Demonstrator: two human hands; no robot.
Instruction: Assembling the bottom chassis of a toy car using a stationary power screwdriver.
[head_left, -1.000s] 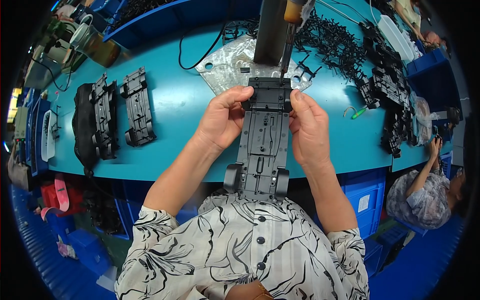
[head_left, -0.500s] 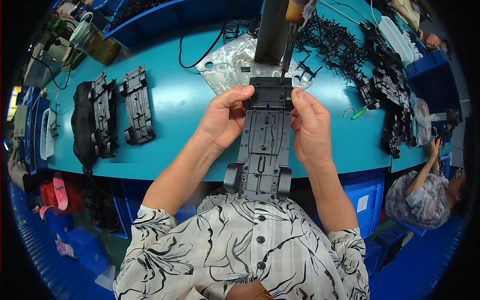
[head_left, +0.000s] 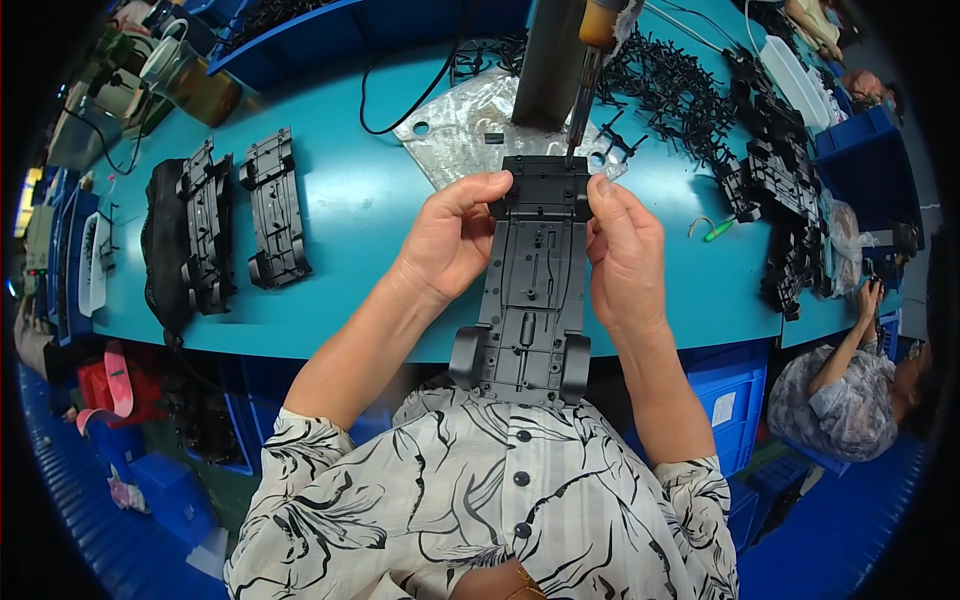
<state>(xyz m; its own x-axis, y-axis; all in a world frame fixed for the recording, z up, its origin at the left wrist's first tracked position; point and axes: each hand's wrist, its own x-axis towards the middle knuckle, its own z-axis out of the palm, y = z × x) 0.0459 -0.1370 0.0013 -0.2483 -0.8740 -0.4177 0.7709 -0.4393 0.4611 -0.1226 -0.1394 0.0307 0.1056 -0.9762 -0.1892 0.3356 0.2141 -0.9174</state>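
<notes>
Between both hands I hold a long black plastic toy-car chassis [head_left: 530,290], its far end under a tool and its near end against my shirt. My left hand [head_left: 452,238] is closed on the far left corner, thumb on top. On the far right corner my right hand [head_left: 625,245] grips the same part, its thumb along the edge. A vertical screwdriver-like tool with an orange handle [head_left: 597,25] has its thin metal tip at the far right corner of the chassis; whether it touches cannot be told. The undersides of my fingers are hidden.
A metal plate [head_left: 455,125] with an upright post [head_left: 545,70] stands beyond the chassis. Two more chassis [head_left: 276,210] lie at left beside a black cloth [head_left: 163,250]. Heaped black parts [head_left: 670,85] and stacked chassis [head_left: 785,180] fill the right. A co-worker [head_left: 845,390] sits at far right.
The chassis and both hands have shifted very slightly to the right. My grip looks the same, and the tool's tip stays by the far right corner.
</notes>
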